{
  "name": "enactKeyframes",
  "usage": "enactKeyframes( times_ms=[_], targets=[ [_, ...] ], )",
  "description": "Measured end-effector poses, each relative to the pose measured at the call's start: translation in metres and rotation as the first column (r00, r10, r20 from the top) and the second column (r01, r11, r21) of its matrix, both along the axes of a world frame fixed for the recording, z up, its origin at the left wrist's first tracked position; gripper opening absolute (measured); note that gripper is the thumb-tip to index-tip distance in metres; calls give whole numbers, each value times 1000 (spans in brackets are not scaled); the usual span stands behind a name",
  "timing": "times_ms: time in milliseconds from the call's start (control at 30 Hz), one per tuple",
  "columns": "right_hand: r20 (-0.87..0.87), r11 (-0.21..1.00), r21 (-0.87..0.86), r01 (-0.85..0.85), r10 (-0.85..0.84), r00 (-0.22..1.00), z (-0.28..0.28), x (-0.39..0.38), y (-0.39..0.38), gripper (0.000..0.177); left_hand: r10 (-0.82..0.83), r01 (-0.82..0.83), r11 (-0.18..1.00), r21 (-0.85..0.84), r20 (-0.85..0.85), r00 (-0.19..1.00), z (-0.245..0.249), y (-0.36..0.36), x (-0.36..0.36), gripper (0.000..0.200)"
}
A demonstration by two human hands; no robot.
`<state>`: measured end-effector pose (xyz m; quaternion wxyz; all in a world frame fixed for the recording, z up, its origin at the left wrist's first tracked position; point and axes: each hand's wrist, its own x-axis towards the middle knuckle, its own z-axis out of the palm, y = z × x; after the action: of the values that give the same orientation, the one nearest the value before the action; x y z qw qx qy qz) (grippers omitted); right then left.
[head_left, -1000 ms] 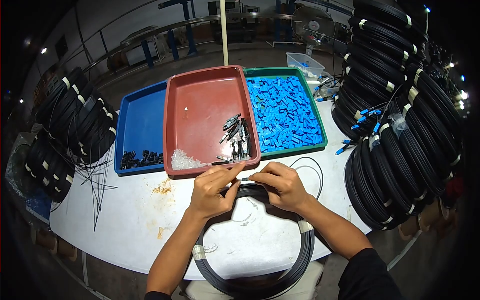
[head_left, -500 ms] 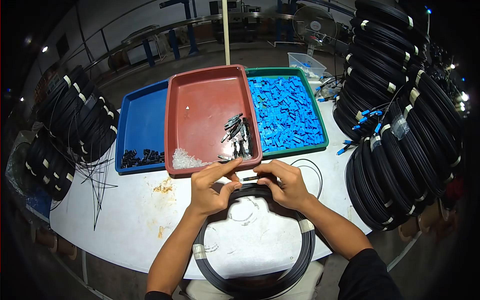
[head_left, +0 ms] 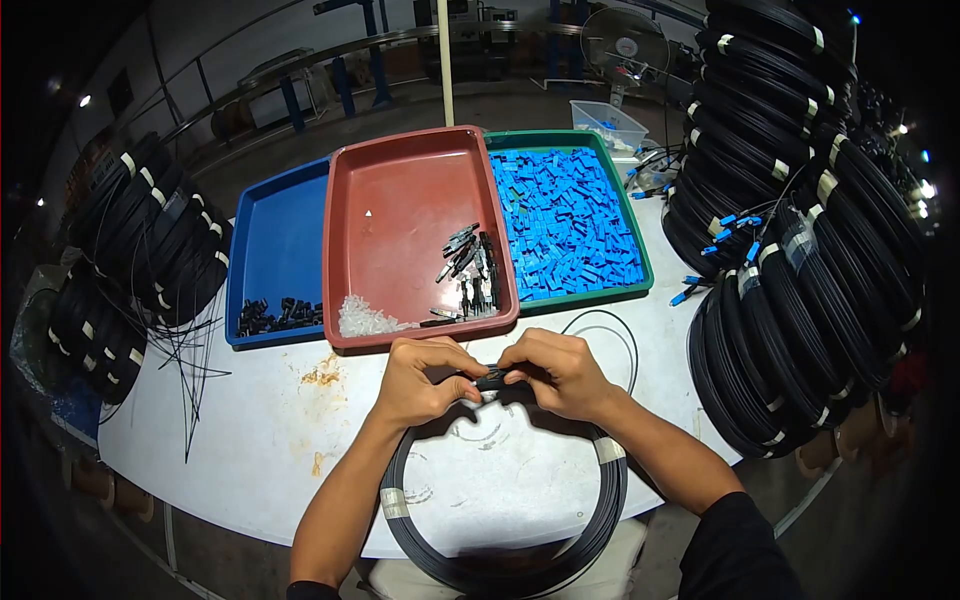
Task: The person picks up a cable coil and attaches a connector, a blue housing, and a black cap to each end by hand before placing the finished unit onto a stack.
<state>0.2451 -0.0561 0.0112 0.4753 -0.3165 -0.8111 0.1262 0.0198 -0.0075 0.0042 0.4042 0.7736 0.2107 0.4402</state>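
Note:
My left hand and my right hand meet over the far side of a black cable coil on the white table. Between their fingertips is a small black connector piece, partly hidden by the fingers. My left thumb and forefinger pinch its left end, and my right fingers close on its right end. White tape bands wrap the coil. A loose loop of cable rises behind my right hand.
Beyond my hands stand a blue tray with black parts, a red tray with clear and black pieces, and a green tray full of blue pieces. Black cable coils are stacked left and right.
Both hands have moved slightly nearer to me and closer together, and the small piece between them is more covered by the fingers. The view has shifted slightly.

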Motion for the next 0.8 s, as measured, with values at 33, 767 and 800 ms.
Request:
enactKeyframes(
  times_ms=[33,767,800],
  targets=[
    [23,1000,10,-27,27,999,-1,0,1,21,-19,19,1000,-6,1,1000,0,0,0,25],
    [57,1000,4,-20,19,998,-3,-1,2,19,3,-5,987,-163,-9,1000,-1,-3,0,18],
    [33,1000,-14,-24,24,999,-3,-1,2,18,-11,9,988,-157,-13,1000,0,-3,0,18]
  ],
)
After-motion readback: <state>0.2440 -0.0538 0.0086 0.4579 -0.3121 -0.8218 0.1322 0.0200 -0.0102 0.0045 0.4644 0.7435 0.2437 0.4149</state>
